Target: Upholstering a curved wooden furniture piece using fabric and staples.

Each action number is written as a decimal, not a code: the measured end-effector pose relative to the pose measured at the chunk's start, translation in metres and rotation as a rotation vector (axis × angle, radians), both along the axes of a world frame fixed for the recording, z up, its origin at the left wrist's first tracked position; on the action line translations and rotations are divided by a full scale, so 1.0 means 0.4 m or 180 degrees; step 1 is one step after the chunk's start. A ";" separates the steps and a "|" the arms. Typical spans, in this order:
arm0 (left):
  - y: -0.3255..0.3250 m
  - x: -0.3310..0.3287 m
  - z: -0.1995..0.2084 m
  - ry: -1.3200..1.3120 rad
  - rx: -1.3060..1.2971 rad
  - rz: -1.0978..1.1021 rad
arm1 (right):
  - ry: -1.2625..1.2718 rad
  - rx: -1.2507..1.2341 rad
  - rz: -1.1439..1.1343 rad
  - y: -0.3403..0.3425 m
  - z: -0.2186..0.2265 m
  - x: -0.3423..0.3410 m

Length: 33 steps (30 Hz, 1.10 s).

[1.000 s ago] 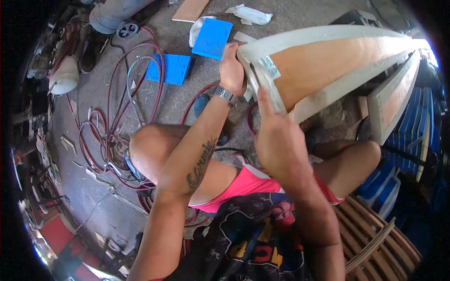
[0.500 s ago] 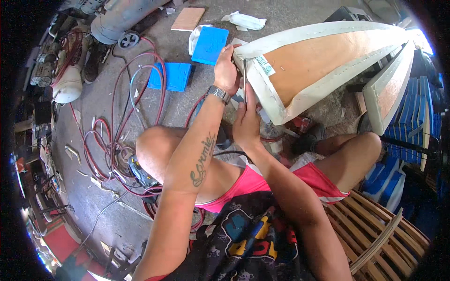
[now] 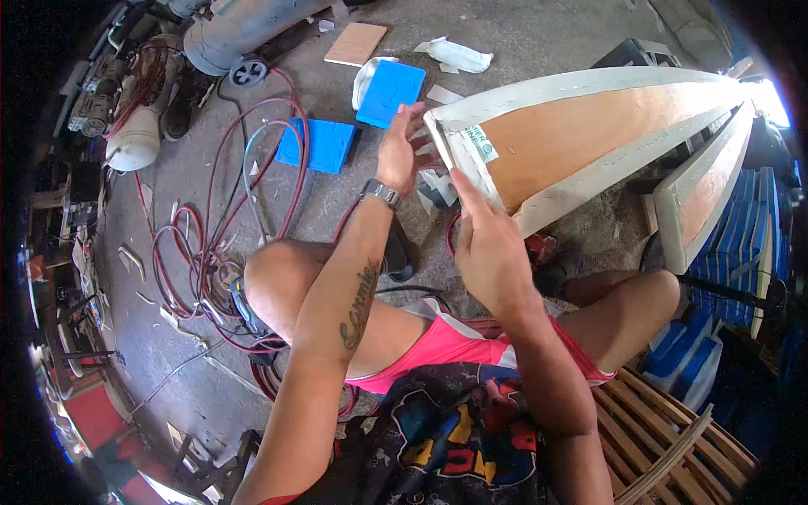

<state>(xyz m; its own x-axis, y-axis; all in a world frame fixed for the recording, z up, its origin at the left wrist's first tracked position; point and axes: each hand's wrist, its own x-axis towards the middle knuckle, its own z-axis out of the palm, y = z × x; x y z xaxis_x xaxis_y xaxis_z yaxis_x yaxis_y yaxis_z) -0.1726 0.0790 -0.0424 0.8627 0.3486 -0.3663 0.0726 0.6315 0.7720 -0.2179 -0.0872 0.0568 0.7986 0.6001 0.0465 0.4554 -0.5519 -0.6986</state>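
A long tapered cushion panel (image 3: 581,126) lies with its brown wooden back up, white cover material folded over its rim and fastened with staples. Beside its near left corner is my left hand (image 3: 397,156), fingers spread and apart, with nothing in it. My right hand (image 3: 497,257) is closed, its index finger stretched along the panel's short end. A thin metal tool (image 3: 443,145) runs from that finger along the white edge; its handle is hidden in the hand, so its kind does not show. A second white-edged panel (image 3: 694,198) stands to the right.
Red hoses (image 3: 198,252) lie coiled on the floor at left, near a white tank (image 3: 135,150). Two blue pads (image 3: 391,93) and a wooden board piece (image 3: 356,44) lie beyond my left hand. A slatted wooden piece (image 3: 665,421) is at lower right, below blue-and-white striped cushions (image 3: 736,244).
My left hand has let go of the panel's corner and opened. The right hand has turned and shifted right, index finger now along the short end. The view has shifted slightly.
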 end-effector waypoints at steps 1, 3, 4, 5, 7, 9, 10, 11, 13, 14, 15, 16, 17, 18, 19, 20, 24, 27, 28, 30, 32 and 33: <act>-0.011 0.003 -0.005 0.0005 -0.0010 -0.0008 | 0.0014 -0.0289 -0.0042 0.006 0.016 0.006; -0.022 0.009 -0.020 0.0106 -0.0250 -0.0111 | 0.0003 -0.0373 -0.0142 0.014 0.029 0.018; -0.025 0.016 -0.027 0.0027 -0.0260 -0.0170 | 0.0104 -0.0509 -0.0081 0.013 0.036 0.025; -0.029 0.020 -0.027 0.0021 -0.0271 -0.0169 | 0.0204 -0.0651 -0.0023 0.010 0.043 0.031; -0.033 0.026 -0.028 -0.0118 -0.0434 -0.0239 | 0.0188 -0.0721 -0.0043 0.008 0.055 0.038; -0.032 0.030 -0.030 -0.0272 -0.0462 -0.0215 | 0.0173 -0.0786 -0.0056 0.011 0.066 0.046; -0.031 0.031 -0.032 -0.0422 -0.0481 -0.0195 | 0.0235 -0.0803 -0.0072 0.015 0.069 0.053; -0.031 0.031 -0.028 -0.0427 -0.0492 -0.0197 | 0.0294 -0.0822 -0.0096 0.018 0.073 0.061; -0.033 0.034 -0.022 -0.0391 -0.0468 -0.0289 | 0.0212 -0.0872 -0.0054 0.020 0.081 0.072; -0.032 0.032 -0.024 -0.0381 -0.0472 -0.0279 | 0.0147 -0.0904 0.0008 0.024 0.084 0.076; -0.033 0.033 -0.025 -0.0360 -0.0474 -0.0271 | 0.0157 -0.0909 0.0015 0.026 0.092 0.083; -0.033 0.032 -0.027 -0.0339 -0.0476 -0.0264 | 0.0155 -0.1020 0.0125 0.026 0.105 0.094; -0.032 0.031 -0.021 -0.0337 -0.0485 -0.0262 | 0.0147 -0.1133 0.0231 0.028 0.121 0.106; -0.032 0.029 -0.014 -0.0322 -0.0453 -0.0266 | 0.0223 -0.1319 0.0235 0.033 0.138 0.117; -0.032 0.027 -0.010 -0.0308 -0.0420 -0.0271 | 0.0226 -0.1328 0.0236 0.034 0.138 0.129; -0.034 0.029 -0.009 -0.0316 -0.0433 -0.0273 | 0.0287 -0.1367 0.0387 0.033 0.140 0.143; -0.034 0.026 -0.017 -0.0268 -0.0441 -0.0225 | 0.0845 -0.1683 0.0518 0.062 0.169 0.176; -0.032 0.013 -0.046 -0.0234 -0.0546 -0.0099 | 0.0700 -0.1342 -0.0086 0.084 0.084 0.077; -0.034 0.022 -0.046 -0.0288 -0.0594 -0.0009 | 0.0139 -0.0448 -0.0234 0.076 -0.015 0.029; -0.047 0.030 -0.028 -0.0201 -0.0359 -0.0060 | -0.0418 0.0440 -0.0404 0.089 -0.121 -0.010; -0.052 -0.001 0.034 0.0003 -0.0562 -0.0195 | 0.0484 0.1213 -0.0887 0.121 -0.143 -0.032; -0.047 0.001 0.028 -0.0010 -0.0548 -0.0206 | 0.0470 0.1229 -0.0893 0.138 -0.176 -0.039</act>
<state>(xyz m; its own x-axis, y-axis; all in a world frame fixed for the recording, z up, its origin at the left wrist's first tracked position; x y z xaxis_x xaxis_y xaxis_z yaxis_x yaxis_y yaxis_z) -0.1722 0.0603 -0.0312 0.8826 0.2249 -0.4129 0.1150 0.7483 0.6533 -0.2334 -0.0320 -0.0138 0.9415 0.3226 0.0971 0.2073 -0.3273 -0.9219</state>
